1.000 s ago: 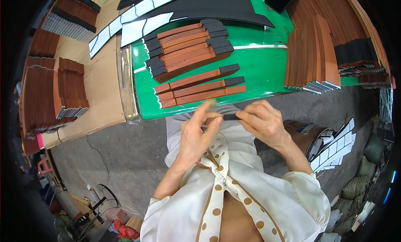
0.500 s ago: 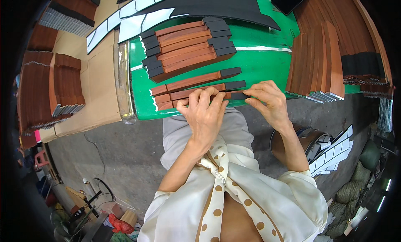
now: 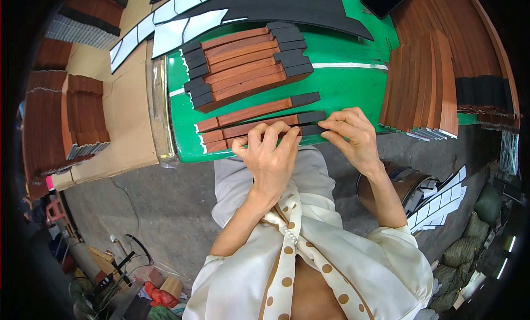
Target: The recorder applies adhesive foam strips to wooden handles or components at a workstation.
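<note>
1. Left hand lay bent-fingered across the nearest brown strip, mid-frame; I could not tell whether it gripped.
2. Right hand pinched that strip's black end.
3. Stacked strips sat upper centre, on the green tabletop.

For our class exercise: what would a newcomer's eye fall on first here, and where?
Probably the bright green tabletop at upper centre, bearing a block of brown strips with black ends. Just below that block, the left hand lies over the nearest strip, while the right hand is at its black end. A fanned stack of brown strips sits at right.
</note>
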Motion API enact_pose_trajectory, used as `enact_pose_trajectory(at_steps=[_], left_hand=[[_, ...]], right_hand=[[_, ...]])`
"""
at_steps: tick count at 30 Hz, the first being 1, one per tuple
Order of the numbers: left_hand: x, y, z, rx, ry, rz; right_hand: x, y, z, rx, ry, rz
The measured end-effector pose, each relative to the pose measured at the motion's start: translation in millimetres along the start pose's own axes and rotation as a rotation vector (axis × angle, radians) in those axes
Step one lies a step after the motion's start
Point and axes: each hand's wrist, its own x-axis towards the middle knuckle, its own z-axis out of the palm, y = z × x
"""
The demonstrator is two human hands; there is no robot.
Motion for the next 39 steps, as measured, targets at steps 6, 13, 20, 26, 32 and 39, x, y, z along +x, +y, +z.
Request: enact_pose_trajectory(at_steps=[6, 13, 20, 26, 32, 39], left_hand=[[0.0, 0.1, -0.7, -0.002, -0.001, -0.001], [-1.7, -0.4, 0.4, 0.01, 0.009, 0.005], [-3.7, -3.0, 4.8, 0.063, 0.044, 0.09], [4.1, -2.5, 0.8, -0.035, 0.004, 0.126], [7.4, -7.2, 1.0, -0.14, -0.031, 0.128], [8.7, -5.7, 0.3, -0.124, -0.05, 0.119]], right_hand=[[0.4, -1.2, 0.4, -0.009, -0.003, 0.005], [0.7, -0.2, 0.4, -0.027, -0.014, -0.02], [-0.7, 4.1, -0.4, -0.025, -0.03, -0.014], [-3.2, 3.1, -2.6, 0.197, -0.069, 0.142], [-5.8, 8.2, -2.3, 0.206, -0.064, 0.11], [-5.4, 15.8, -1.6, 0.345, -0.135, 0.239]])
